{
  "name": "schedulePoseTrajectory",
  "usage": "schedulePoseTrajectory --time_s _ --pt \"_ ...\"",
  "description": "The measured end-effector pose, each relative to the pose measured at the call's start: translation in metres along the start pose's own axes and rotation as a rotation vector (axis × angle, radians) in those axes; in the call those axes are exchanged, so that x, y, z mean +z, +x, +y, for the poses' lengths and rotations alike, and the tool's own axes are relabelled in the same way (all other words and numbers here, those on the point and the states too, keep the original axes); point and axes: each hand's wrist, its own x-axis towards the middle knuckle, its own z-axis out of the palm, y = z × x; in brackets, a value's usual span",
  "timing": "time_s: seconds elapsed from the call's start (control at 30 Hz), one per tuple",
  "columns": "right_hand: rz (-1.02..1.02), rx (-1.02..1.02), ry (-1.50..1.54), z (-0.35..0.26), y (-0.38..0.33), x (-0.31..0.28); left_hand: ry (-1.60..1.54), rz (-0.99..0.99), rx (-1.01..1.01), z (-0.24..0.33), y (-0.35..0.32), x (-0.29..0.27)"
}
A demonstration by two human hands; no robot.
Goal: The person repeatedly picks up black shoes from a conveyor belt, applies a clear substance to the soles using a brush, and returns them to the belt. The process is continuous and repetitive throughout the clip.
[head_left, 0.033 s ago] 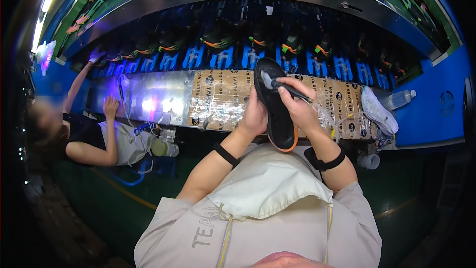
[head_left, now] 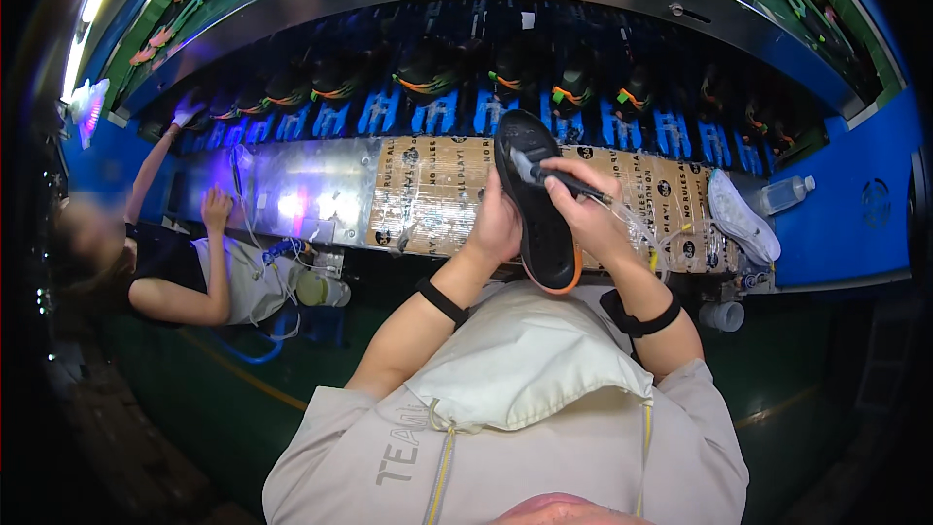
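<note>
My left hand (head_left: 498, 224) is closed around the left edge of a black shoe sole (head_left: 546, 233) with an orange rim at its near end. The sole is held up over the bench's near edge, its long side pointing away from me. My right hand (head_left: 590, 204) grips a dark-handled brush (head_left: 559, 175) with a clear tube running from it. The brush's tip touches the upper part of the sole, where a pale wet-looking patch (head_left: 523, 163) shows. Some fingers of my left hand are hidden behind the sole.
Cardboard (head_left: 428, 194) covers the bench ahead. A white shoe (head_left: 741, 219) and a clear bottle (head_left: 785, 194) stand at the right. Behind runs a row of dark shoes on blue holders (head_left: 434, 115). A co-worker (head_left: 175, 272) sits at the left, one gloved hand reaching to the row.
The sole has shifted slightly left and away from me. The brush tip has slid a little nearer to me along the sole, and the pale patch looks thinner.
</note>
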Motion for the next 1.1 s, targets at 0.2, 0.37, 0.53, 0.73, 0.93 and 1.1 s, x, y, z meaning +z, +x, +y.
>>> schedulePoseTrajectory --time_s 0.2,0.37,0.53,0.73,0.93,1.1 --pt "-0.543 -0.059 -0.318 -0.045 -0.004 -0.057 -0.088 -0.278 -0.014 0.018 0.01 -0.013" --pt "-0.049 0.016 0.06 -0.041 0.015 -0.032 -0.026 -0.032 0.009 0.008 0.0 0.02" --pt "-0.229 -0.358 -0.146 -0.026 0.019 -0.027 0.001 -0.157 -0.009 0.007 -0.007 0.018" --pt "-0.128 -0.344 -0.039 -0.024 0.024 -0.035 0.001 -0.055 0.006 0.013 -0.004 0.019" --pt "-0.381 -0.371 -0.085 -0.032 0.018 -0.045 -0.073 -0.133 0.101 0.031 0.007 0.01" --pt "-0.409 -0.65 -0.304 -0.045 0.005 -0.031 0.126 -0.128 0.157 0.048 0.008 0.026"
